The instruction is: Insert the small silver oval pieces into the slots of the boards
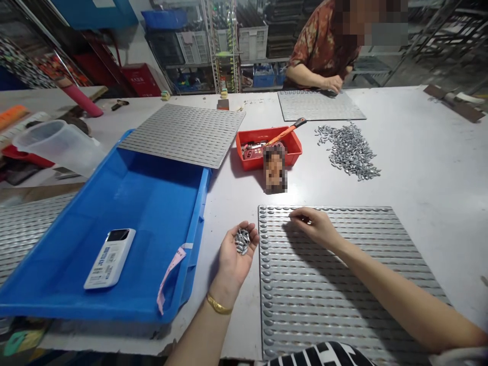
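Note:
My left hand [237, 254], palm up and cupped beside the grey board, holds a small heap of silver, pointed-oval pieces [242, 241]. In front of me lies a large grey slotted board [335, 274], with rows of long narrow recesses. Similar silver pieces line its left edge and its far row. Over the far rows of that board, my right hand [310, 223] has thumb and fingertips pinched together. Whatever is between those fingertips is too small to make out. A loose pile of the same silver pieces [351, 151] is spread farther off on the table.
Left stands a blue tray [152, 223] holding a white power-bank-like device [110, 259]; another grey board [186, 133] rests across its far end. A red bin [247, 161] with an orange-handled tool [285, 131] sits mid-table. Across, a co-worker [320, 51] works at another board [320, 108].

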A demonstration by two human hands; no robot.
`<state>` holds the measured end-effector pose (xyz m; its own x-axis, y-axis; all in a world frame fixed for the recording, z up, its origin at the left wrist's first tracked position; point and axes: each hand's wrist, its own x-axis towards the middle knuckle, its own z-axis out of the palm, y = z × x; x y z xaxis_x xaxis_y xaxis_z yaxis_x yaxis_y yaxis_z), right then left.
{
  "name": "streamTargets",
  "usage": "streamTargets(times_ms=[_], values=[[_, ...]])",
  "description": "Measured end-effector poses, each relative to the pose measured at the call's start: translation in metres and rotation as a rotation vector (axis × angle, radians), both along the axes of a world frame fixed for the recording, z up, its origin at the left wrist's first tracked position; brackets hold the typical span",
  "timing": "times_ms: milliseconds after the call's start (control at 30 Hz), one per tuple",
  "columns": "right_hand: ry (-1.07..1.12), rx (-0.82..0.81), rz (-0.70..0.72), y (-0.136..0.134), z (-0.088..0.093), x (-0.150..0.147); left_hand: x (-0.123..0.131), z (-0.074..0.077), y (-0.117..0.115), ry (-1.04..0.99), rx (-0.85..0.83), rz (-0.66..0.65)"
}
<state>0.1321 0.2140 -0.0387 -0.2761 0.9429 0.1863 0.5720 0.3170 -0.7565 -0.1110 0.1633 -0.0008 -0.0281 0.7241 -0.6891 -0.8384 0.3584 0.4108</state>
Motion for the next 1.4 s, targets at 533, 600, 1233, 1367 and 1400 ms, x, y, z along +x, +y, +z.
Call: streamTargets(times_ms=[533,600,1233,1367,1400], values=[[-0.188,0.13,0.097,0.028,-0.018,-0.025,0.014,-0.005,-0.009,0.084,0.089,-0.156],[-0.218,0.146,0.092,0.029,-0.021,-0.026,0.014,-0.006,-0.009,0.09,0.091,-0.165],[-0.438,0.2,0.062,0.029,-0.02,-0.033,0.015,-0.009,-0.012,0.163,0.163,-0.248],[-0.352,0.18,0.059,0.022,-0.011,-0.031,0.017,-0.008,-0.012,0.191,0.175,-0.237],[-0.322,0.174,0.062,0.018,-0.006,-0.031,0.017,-0.008,-0.013,0.199,0.179,-0.239]])
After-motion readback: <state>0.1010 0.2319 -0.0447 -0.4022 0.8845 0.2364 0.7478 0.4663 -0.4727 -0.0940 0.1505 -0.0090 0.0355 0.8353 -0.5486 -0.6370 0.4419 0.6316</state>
